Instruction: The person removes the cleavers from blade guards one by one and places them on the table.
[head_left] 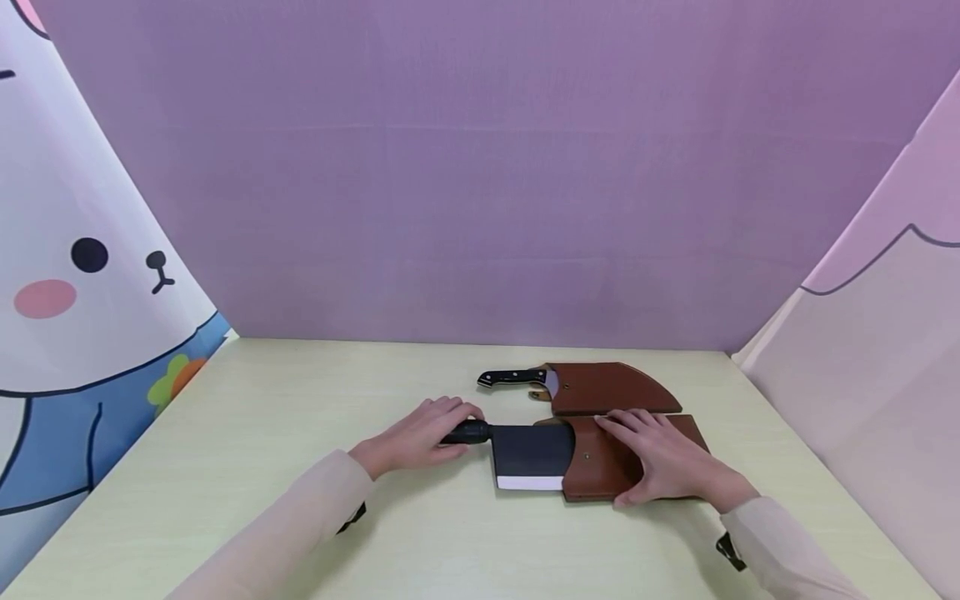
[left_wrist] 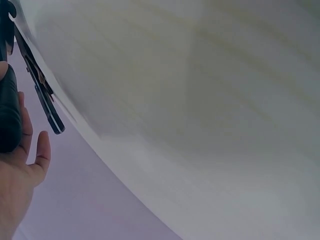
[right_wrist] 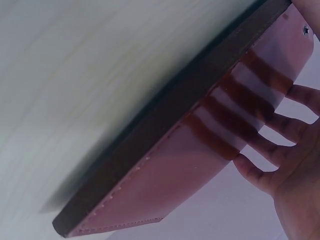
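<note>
In the head view, a cleaver with a black handle and dark, pale-edged blade lies partly inside a brown leather sheath. My left hand holds its handle. The left wrist view has that handle at the left edge, thumb on it, one finger sticking out. On the sheath rests my right hand, its fingers spread and thumb by the near edge. Its fingertips touch the sheath's shiny face in the right wrist view. The blade's far end is hidden in the sheath.
Just behind lies a second knife, black-handled with rivets, its blade in another brown sheath. A purple backdrop rises behind the pale tabletop. Printed cartoon panels flank the table.
</note>
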